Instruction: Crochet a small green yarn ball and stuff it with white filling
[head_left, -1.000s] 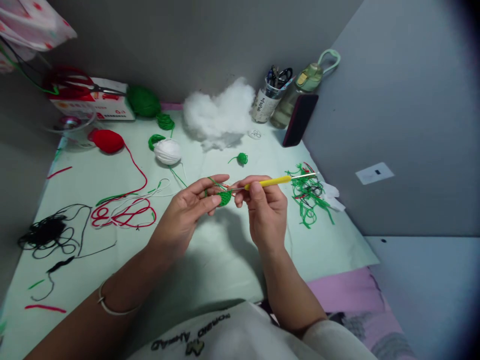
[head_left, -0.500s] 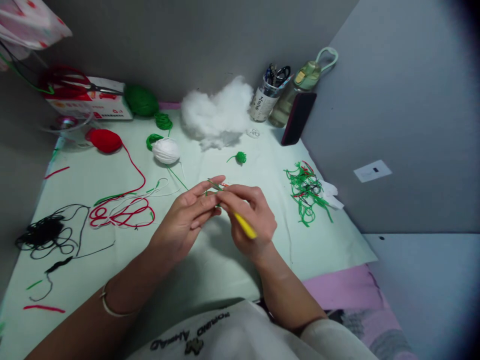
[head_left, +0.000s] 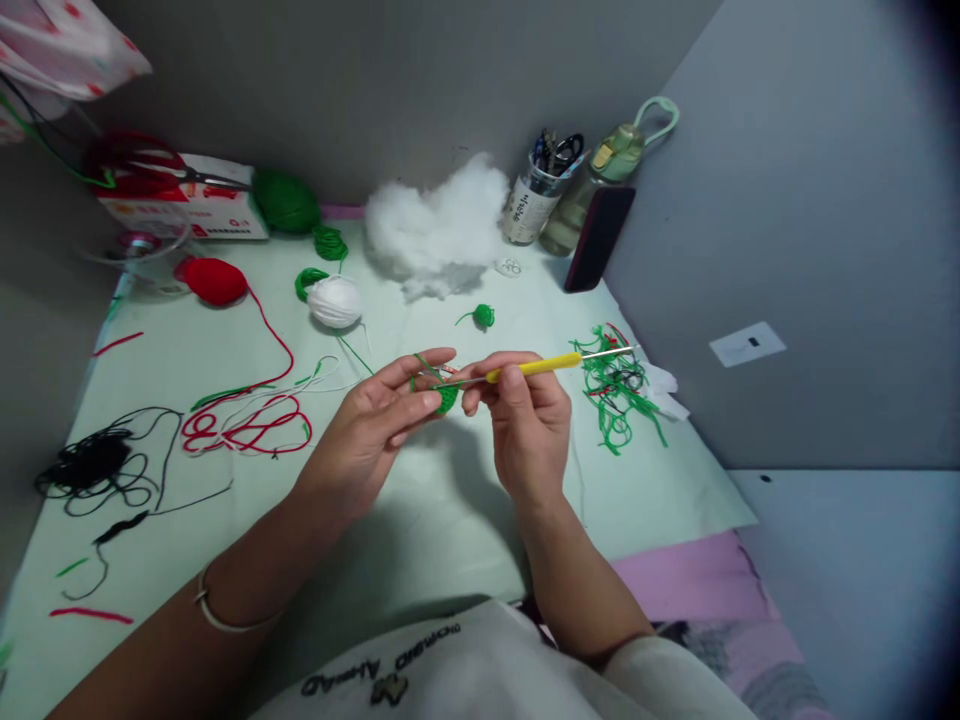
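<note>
My left hand (head_left: 379, 415) pinches a small green crochet piece (head_left: 448, 399) between thumb and fingers. Green yarn (head_left: 356, 355) loops over its raised forefinger and runs back to the table. My right hand (head_left: 529, 410) grips a crochet hook (head_left: 536, 368) by its yellow handle; a metal tip sticks out at each end. The left tip reaches the green piece at my left fingertips, and the other points right. Exactly how the tip sits in the stitches is too small to make out.
Behind my hands are white stuffing (head_left: 435, 225), a white yarn ball (head_left: 334, 301) and a small green ball (head_left: 484, 316). Green yarn scraps (head_left: 615, 385) lie right; red yarn (head_left: 215, 281) and black yarn (head_left: 86, 460) lie left. A phone (head_left: 600, 240) and bottle (head_left: 577, 205) stand back right.
My right hand has turned, swinging the hook from slanting down toward me to nearly level, pointing right. The green piece now shows between my hands. My left hand has hardly moved.
</note>
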